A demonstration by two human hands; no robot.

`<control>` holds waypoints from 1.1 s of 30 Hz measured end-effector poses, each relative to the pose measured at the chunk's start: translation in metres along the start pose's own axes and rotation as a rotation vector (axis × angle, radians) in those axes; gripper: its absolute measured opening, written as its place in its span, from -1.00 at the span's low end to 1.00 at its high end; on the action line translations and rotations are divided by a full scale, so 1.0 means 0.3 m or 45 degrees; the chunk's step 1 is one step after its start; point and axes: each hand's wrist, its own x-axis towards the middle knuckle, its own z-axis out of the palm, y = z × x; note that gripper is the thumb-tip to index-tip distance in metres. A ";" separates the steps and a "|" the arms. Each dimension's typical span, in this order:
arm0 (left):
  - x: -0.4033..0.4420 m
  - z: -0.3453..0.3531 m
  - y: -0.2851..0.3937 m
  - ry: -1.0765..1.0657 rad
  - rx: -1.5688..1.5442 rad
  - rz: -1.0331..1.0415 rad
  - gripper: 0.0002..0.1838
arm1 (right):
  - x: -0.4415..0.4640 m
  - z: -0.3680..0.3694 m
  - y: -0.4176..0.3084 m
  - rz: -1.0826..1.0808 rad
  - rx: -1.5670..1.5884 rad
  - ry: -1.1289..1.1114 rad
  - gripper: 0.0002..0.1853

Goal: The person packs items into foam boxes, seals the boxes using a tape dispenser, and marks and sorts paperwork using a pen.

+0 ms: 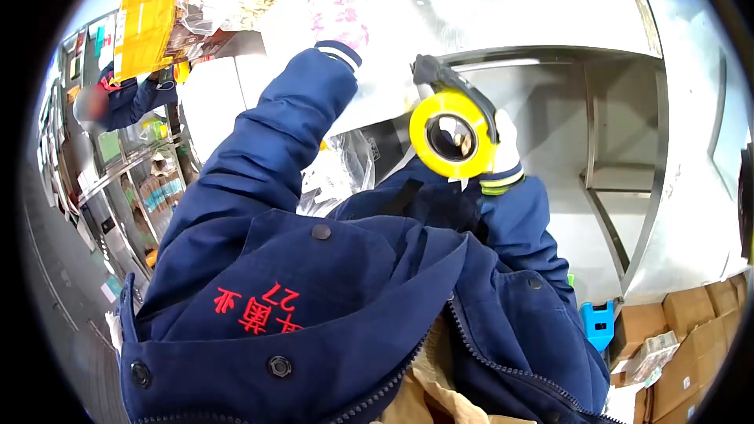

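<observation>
My right hand (pixel 505 144), in a pale glove, grips a black tape dispenser (pixel 470 88) loaded with a large yellow roll of tape (pixel 424 135). The dispenser is held above the front of the bench, close to my body. My left hand (pixel 342 12) reaches forward over the bright white work surface (pixel 503 8). A white glove with pink markings covers it, and glare washes out its fingers. Beside it lies a clear plastic bag (pixel 255 1) with small beige pieces inside. Whether the left hand holds anything cannot be made out.
A carton covered in yellow tape (pixel 148 20) stands at the far left of the bench. Crumpled clear plastic (pixel 342 173) lies near my waist. Cardboard boxes (pixel 695 345) and a blue plastic item (pixel 598 324) are at lower right. Another person (pixel 129 102) is by shelves at left.
</observation>
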 end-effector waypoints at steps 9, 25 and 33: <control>0.018 0.014 -0.016 0.389 -0.342 0.139 -0.48 | -0.153 -0.129 0.227 0.010 0.177 0.012 -0.47; 0.285 0.131 -0.378 -0.362 -0.816 -0.462 -0.28 | -0.192 0.006 0.254 -0.010 0.330 0.063 -0.49; -0.047 0.269 -0.498 -0.341 -0.622 -0.604 -0.32 | 0.070 0.072 0.038 -0.134 0.021 -0.023 -0.45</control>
